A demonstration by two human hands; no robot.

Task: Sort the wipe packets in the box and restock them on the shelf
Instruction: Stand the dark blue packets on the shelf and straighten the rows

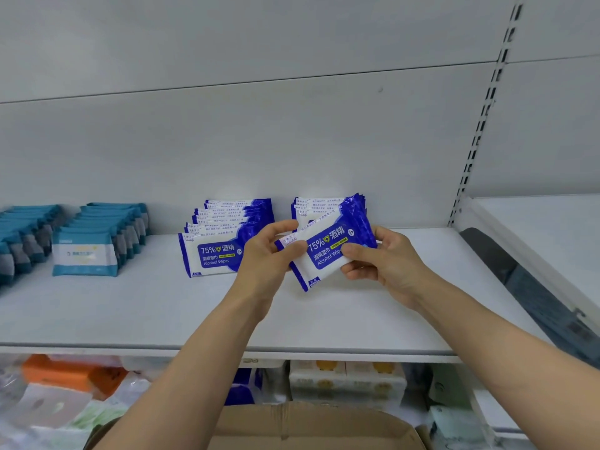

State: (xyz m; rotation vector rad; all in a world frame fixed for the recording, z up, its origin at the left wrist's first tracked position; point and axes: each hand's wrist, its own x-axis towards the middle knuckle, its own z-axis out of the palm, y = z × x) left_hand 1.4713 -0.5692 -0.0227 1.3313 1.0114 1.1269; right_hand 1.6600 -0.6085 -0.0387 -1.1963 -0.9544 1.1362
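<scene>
Left hand: the left hand [271,251] has the near-left end of a blue alcohol wipe packet [324,254], thumb on the printed face, fingers curled behind it.
Right hand: and the right hand [376,259] takes the opposite end, thumb across the front, fingers wrapped under. Both hands clamped on the one packet, then, sharing it between them.
Packet in play: held above the shelf [162,306], tilted, its right end higher, label facing the camera, hanging just in front of the right blue row [328,207].
Why held so: a two-ended grip like that looks like squaring it up, I'd say, so it can drop upright at the head of that row with the print facing out.
Right blue row: packets standing on edge against the back panel, partly hidden behind the held one.
Left blue row: the left blue row [224,241] is a longer file of the same packets, fronts forward, just left of the left hand but not touching it.
Teal rows: teal packets [86,251] lined up well to the left, a different kind kept apart. That reads as the sorting at work.
Box: the cardboard box [311,427] sits low beneath the forearms; its contents are out of sight.
Progress: several rows already filled; how many packets are left in the box, I cannot tell.
</scene>
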